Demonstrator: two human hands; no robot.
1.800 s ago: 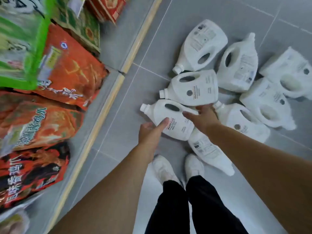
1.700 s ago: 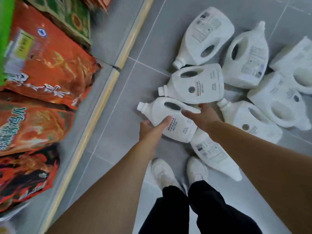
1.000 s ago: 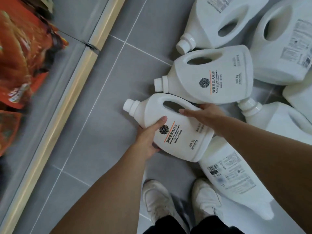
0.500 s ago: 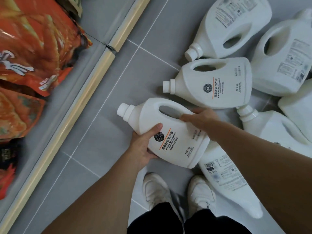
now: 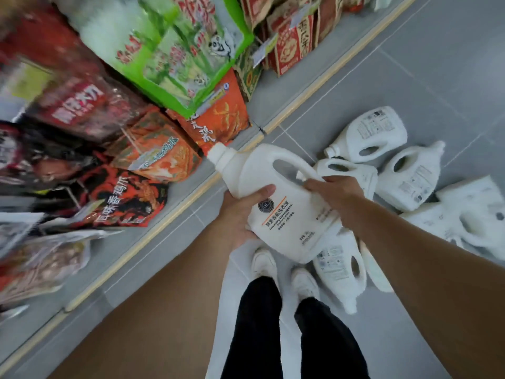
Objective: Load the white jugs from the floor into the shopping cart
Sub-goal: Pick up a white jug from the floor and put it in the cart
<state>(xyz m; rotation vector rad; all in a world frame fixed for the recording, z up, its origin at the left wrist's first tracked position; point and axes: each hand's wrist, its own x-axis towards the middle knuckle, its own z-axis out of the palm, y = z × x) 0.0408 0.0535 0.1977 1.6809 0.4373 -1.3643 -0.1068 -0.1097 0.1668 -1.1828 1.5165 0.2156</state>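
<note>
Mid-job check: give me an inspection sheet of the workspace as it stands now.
Surface: grey tiled floor, no spills seen.
Job's things: held jug lifted, cap up-left; floor jugs lying in a heap at right.
Clutter: nothing seen beyond the jugs.
Grippers: left hand under the jug body; right hand at its handle.
Cables: nothing seen.
Surroundings: shelf of snack bags at left; shopping cart not in view.

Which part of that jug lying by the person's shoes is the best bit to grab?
Probably the handle of the jug by the shoes. The jug lies flat with its cap end pointing away from the pile, and the handle hole faces up on its right side, so fingers can likely hook in from above. The flat, smooth body offers less grip.
</note>
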